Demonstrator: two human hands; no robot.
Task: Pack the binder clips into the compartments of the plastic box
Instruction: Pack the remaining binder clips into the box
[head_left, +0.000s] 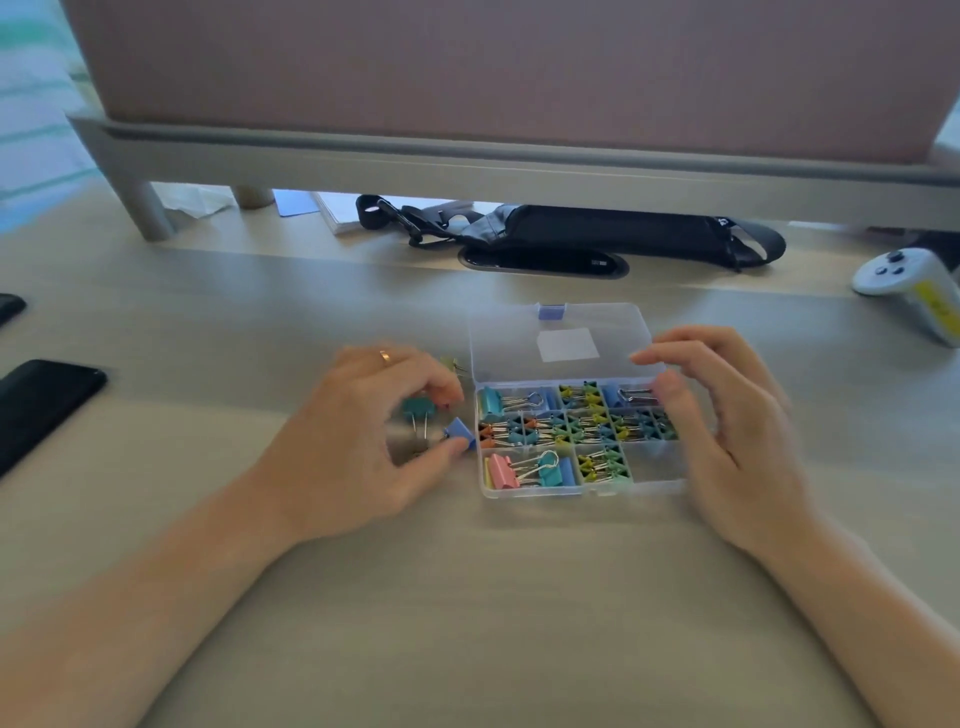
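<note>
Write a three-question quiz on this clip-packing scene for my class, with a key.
1. True or false: the plastic box lies with its lid open.
2. The loose binder clips by the left hand lie where? A left of the box, B right of it, C on its lid.
3. Which compartment holds no clips?
Key: 1 true; 2 A; 3 the near-right compartment.

Bare desk (467, 597) lies open nearer than the plastic box (582, 493). Loose binder clips (418, 408) crowd its left side, its opened lid (509, 343) the far side; the near-right compartment (655, 462) looks empty, though blurred.
</note>
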